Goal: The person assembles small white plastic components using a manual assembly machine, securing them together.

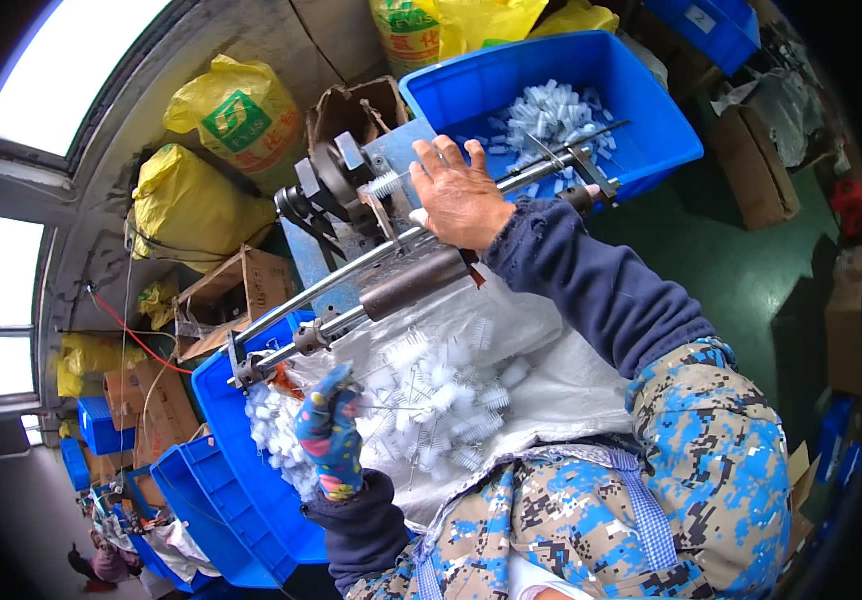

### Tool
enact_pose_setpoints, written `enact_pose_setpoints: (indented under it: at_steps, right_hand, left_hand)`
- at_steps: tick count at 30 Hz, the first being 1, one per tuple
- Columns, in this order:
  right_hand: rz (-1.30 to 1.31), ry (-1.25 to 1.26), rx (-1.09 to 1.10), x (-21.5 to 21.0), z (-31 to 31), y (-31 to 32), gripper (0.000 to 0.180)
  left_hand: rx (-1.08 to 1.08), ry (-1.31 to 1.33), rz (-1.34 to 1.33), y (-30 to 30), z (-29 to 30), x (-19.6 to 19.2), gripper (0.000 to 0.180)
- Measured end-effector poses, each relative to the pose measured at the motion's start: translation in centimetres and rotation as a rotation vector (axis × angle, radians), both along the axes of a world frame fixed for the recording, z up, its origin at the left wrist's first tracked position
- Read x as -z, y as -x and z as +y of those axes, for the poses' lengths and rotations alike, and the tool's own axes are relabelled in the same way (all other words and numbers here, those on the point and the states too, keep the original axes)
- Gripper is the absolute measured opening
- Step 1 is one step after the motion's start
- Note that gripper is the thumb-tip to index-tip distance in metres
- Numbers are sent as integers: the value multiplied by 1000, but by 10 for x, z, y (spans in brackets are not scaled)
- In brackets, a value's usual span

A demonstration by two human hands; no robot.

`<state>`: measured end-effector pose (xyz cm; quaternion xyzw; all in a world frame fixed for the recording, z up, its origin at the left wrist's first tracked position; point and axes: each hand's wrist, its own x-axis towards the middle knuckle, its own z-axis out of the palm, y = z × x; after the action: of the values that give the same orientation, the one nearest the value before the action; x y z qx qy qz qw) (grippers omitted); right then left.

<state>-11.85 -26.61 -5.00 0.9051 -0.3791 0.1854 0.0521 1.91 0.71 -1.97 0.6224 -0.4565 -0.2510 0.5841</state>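
Beyond R hand [461, 198], blue bin [643, 112] holds sm. white pcs [549, 115].

From the person's head, one wide fisheye view looks down at close range onto the lap [571, 500] and metal machine [413, 284].

Lie loosely heaped as white bristle brushes [441, 390] over a pale sheet [581, 400], pointing every which way, with ribbed bristles in rows and some thin wire stems showing. Spread leftward past the gloved left hand [331, 435]. Sits apart at the metal machine [411, 285] as a single white brush [383, 186], slightly tilted, bristles ribbed, just beside the right hand [463, 195].
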Motion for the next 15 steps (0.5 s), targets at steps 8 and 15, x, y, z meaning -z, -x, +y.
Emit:
enact_pose_setpoints:
  at_steps: [8,15]
  right_hand:
    - [-25,-164,-20,-4,28,-25,51]
    - [39,-119,-74,6,28,-38,53]
  left_hand:
    - [-78,-26,406,19,-15,9,23]
    - [-91,-16,423,22,-13,8,27]
